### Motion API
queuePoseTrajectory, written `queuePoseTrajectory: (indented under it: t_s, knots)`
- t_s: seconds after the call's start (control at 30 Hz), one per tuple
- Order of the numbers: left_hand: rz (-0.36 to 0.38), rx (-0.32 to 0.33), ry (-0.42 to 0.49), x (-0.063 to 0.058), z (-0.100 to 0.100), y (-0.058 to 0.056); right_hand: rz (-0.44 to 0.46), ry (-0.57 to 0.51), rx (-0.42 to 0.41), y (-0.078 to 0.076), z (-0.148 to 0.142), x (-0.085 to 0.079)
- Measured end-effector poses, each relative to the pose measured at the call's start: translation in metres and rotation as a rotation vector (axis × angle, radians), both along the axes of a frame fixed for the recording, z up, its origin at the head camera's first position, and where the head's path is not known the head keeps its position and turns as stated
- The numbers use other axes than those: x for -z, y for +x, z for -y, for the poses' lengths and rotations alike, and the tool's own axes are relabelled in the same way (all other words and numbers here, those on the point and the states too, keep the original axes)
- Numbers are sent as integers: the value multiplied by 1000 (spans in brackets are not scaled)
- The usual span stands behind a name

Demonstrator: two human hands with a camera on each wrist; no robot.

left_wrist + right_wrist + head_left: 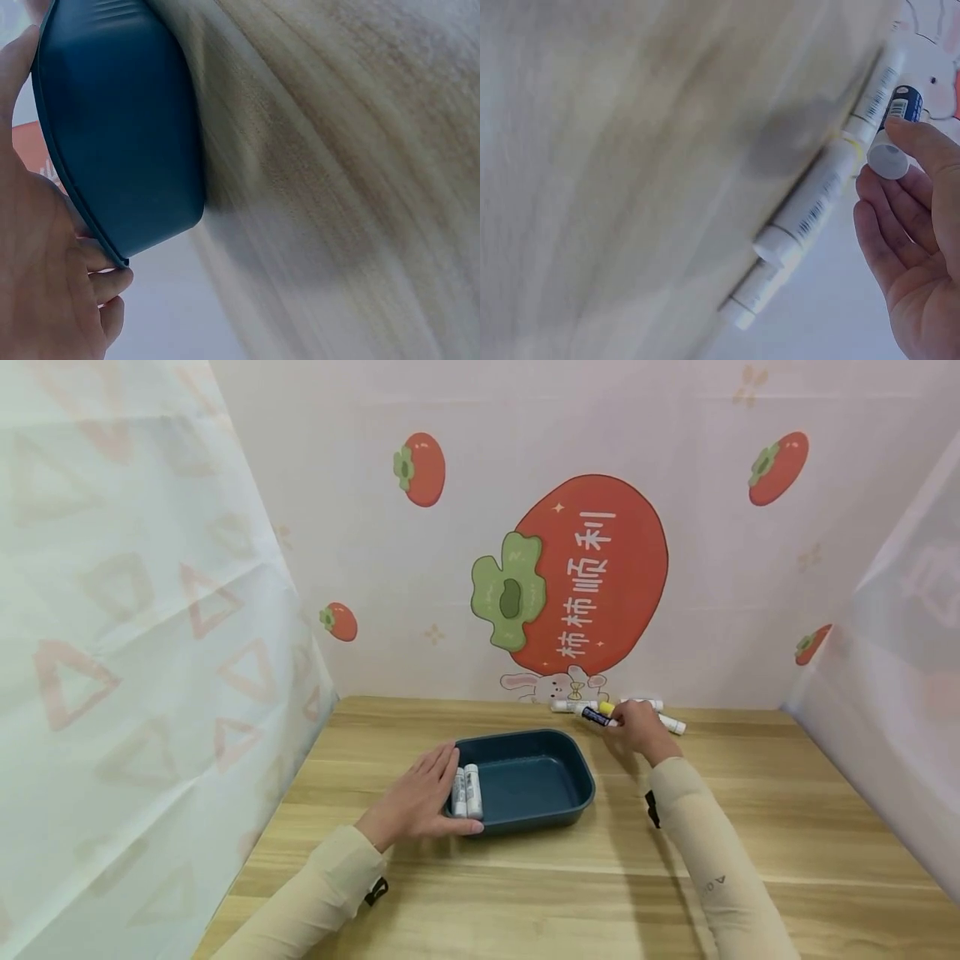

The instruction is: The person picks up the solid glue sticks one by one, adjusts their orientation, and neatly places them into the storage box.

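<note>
My left hand (420,797) holds the left end of a dark blue rectangular tray (536,820), thumb at the front rim and fingers over the far side. Two white glue sticks (473,792) lie side by side against the tray's left wall. Near the back wall, my right hand (641,727) pinches a glue stick with a dark blue label (906,105) between thumb and fingers. Its white round end faces the right wrist camera. Several white glue sticks lie around that hand, one showing a yellow band (606,708), another with a barcode (810,199).
The wooden table (525,893) meets a printed back sheet (450,610) just behind the loose glue sticks. White sheets hang along the left (150,652) and right (892,710) sides. The tray stands left of the right forearm.
</note>
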State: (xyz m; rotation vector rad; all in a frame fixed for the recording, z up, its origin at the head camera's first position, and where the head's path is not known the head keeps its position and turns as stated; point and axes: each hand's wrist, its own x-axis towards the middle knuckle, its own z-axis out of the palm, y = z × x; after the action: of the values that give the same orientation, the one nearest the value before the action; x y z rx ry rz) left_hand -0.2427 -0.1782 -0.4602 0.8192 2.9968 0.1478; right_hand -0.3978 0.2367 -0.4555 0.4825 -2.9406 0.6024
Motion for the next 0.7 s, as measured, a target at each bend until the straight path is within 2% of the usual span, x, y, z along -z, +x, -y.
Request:
queuePoseTrajectory:
  t_s: [0.2,0.43,0.57,0.7]
  knots:
    - [17,-1,-2,-3,0,0,-57,-8,-44,5,-8,-21]
    - [33,2,2,-6,0,0,-123,4,-101,19,-7,-51]
    - [32,-6,2,-6,0,-1,-129,-18,-122,31,-1,-66]
    - [32,-6,-4,-5,-1,-2,-106,-39,-158,46,9,-73]
